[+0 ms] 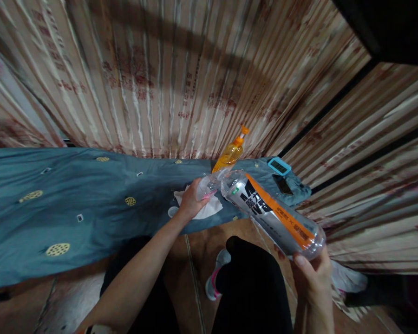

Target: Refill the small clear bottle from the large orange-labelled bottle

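My right hand grips the base of a large clear plastic bottle with a silver and orange label. The bottle tilts, with its neck pointing left and slightly up. My left hand is wrapped around a small clear plastic bottle, with something pink by the fingers. The two bottle necks meet; I cannot tell how exactly they touch. Below my left hand lies a crumpled white tissue. A small clear round cap or cup sits near my left wrist.
A pump bottle of orange liquid stands behind the necks. To the right lie a blue-framed digital clock and a dark phone. All rest on a teal cloth before a pleated curtain. My knees are below the cloth's edge.
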`<state>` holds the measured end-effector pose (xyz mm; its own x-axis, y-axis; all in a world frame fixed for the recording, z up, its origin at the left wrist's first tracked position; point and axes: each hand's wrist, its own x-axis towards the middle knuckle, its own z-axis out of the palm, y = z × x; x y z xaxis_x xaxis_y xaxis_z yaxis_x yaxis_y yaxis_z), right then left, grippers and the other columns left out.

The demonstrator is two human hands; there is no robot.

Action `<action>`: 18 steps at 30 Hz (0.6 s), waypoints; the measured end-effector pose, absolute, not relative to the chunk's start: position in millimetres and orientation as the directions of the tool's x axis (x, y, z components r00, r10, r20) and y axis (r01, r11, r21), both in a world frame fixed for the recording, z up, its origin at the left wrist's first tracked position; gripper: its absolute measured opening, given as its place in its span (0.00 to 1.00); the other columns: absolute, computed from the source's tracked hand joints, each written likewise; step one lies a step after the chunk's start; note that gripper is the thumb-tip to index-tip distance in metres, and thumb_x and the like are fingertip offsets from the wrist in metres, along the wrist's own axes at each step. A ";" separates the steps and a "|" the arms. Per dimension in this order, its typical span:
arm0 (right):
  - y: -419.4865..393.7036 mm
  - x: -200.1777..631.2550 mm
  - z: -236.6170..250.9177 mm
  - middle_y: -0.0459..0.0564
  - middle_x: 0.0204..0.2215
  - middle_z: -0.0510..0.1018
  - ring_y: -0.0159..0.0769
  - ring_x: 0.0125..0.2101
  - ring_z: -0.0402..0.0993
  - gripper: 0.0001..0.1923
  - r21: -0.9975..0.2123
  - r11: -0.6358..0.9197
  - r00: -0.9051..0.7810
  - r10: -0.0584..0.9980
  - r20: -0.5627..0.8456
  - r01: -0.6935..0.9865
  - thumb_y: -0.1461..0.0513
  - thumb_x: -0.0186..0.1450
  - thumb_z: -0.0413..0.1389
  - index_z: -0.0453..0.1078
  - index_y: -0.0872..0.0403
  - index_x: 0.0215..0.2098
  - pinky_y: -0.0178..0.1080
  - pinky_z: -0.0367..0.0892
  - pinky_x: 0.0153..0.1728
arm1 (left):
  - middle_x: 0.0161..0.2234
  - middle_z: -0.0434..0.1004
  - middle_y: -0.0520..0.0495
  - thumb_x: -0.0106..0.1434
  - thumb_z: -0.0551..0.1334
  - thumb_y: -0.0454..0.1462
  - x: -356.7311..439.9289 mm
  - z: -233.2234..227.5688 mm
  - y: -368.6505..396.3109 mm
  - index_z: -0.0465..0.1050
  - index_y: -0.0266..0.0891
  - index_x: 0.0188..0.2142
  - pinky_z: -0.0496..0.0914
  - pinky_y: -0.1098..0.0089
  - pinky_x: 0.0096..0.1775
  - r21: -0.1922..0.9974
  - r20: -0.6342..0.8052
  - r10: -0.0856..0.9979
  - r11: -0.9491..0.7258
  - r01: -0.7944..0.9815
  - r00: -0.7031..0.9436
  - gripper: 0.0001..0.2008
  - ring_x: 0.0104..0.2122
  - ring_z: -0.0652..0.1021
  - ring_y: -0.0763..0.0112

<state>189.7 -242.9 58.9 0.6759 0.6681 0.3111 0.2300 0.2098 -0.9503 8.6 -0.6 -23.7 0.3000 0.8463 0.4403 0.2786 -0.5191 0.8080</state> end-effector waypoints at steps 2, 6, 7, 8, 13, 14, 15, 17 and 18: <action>-242.3 188.6 60.0 0.56 0.50 0.71 0.43 0.41 0.72 0.41 -0.948 0.217 0.685 0.656 0.317 0.231 0.56 0.51 0.65 0.60 0.50 0.62 0.38 0.69 0.33 | 0.49 0.76 0.44 0.48 0.69 0.33 8.2 -22.9 -1.2 0.62 0.40 0.53 0.72 0.57 0.49 0.813 0.435 0.848 -0.515 0.271 0.304 0.33 0.47 0.77 0.56; -242.4 188.8 60.9 0.56 0.51 0.71 0.44 0.43 0.71 0.42 -0.949 0.215 0.680 0.662 0.316 0.232 0.57 0.51 0.66 0.59 0.51 0.62 0.39 0.68 0.35 | 0.48 0.76 0.43 0.48 0.69 0.33 8.2 -20.6 -2.5 0.62 0.38 0.53 0.72 0.58 0.49 0.825 0.420 0.853 -0.501 0.261 0.311 0.32 0.47 0.77 0.57; -242.8 189.2 60.9 0.57 0.51 0.70 0.42 0.42 0.71 0.42 -0.948 0.215 0.677 0.664 0.318 0.234 0.57 0.51 0.66 0.59 0.51 0.62 0.37 0.68 0.33 | 0.48 0.76 0.43 0.48 0.69 0.33 8.2 -20.1 -2.7 0.62 0.38 0.52 0.72 0.58 0.49 0.825 0.421 0.852 -0.502 0.259 0.312 0.32 0.47 0.77 0.57; -243.3 189.7 60.8 0.57 0.51 0.70 0.41 0.41 0.71 0.42 -0.948 0.216 0.675 0.665 0.319 0.235 0.57 0.51 0.66 0.59 0.51 0.62 0.36 0.68 0.31 | 0.48 0.76 0.43 0.48 0.68 0.33 8.2 -19.7 -2.8 0.62 0.38 0.52 0.72 0.59 0.49 0.825 0.421 0.852 -0.502 0.258 0.311 0.32 0.47 0.77 0.58; -244.9 189.8 62.8 0.56 0.49 0.70 0.36 0.33 0.70 0.42 -0.949 0.218 0.654 0.688 0.315 0.228 0.57 0.51 0.66 0.59 0.50 0.63 0.34 0.66 0.24 | 0.46 0.76 0.44 0.48 0.67 0.32 8.1 -18.6 -3.5 0.62 0.39 0.52 0.73 0.60 0.47 0.822 0.410 0.859 -0.494 0.283 0.307 0.31 0.45 0.78 0.58; -244.8 189.6 63.5 0.56 0.50 0.70 0.36 0.33 0.69 0.42 -0.950 0.217 0.651 0.692 0.312 0.224 0.57 0.52 0.65 0.58 0.49 0.63 0.34 0.66 0.23 | 0.46 0.76 0.44 0.48 0.67 0.32 8.0 -18.6 -3.6 0.62 0.38 0.52 0.74 0.60 0.47 0.821 0.412 0.858 -0.496 0.284 0.307 0.31 0.45 0.78 0.58; -244.5 189.4 64.3 0.56 0.51 0.69 0.37 0.33 0.70 0.42 -0.951 0.217 0.650 0.694 0.309 0.221 0.57 0.52 0.65 0.58 0.49 0.63 0.34 0.66 0.23 | 0.46 0.76 0.44 0.48 0.66 0.32 7.9 -18.6 -3.7 0.62 0.39 0.52 0.73 0.60 0.47 0.819 0.417 0.856 -0.500 0.282 0.307 0.31 0.45 0.78 0.58; -243.6 189.5 65.2 0.57 0.52 0.68 0.39 0.36 0.70 0.42 -0.953 0.211 0.649 0.698 0.302 0.216 0.57 0.52 0.65 0.58 0.48 0.63 0.35 0.68 0.23 | 0.47 0.76 0.44 0.48 0.66 0.32 7.6 -18.6 -3.7 0.62 0.39 0.52 0.73 0.60 0.47 0.814 0.428 0.851 -0.509 0.279 0.304 0.31 0.46 0.78 0.58; -243.2 189.8 65.4 0.57 0.53 0.67 0.41 0.37 0.71 0.42 -0.954 0.210 0.650 0.699 0.299 0.214 0.57 0.52 0.65 0.58 0.48 0.63 0.35 0.68 0.24 | 0.47 0.76 0.44 0.48 0.66 0.32 7.5 -18.5 -3.8 0.62 0.39 0.52 0.73 0.59 0.48 0.813 0.431 0.850 -0.512 0.278 0.304 0.31 0.46 0.78 0.58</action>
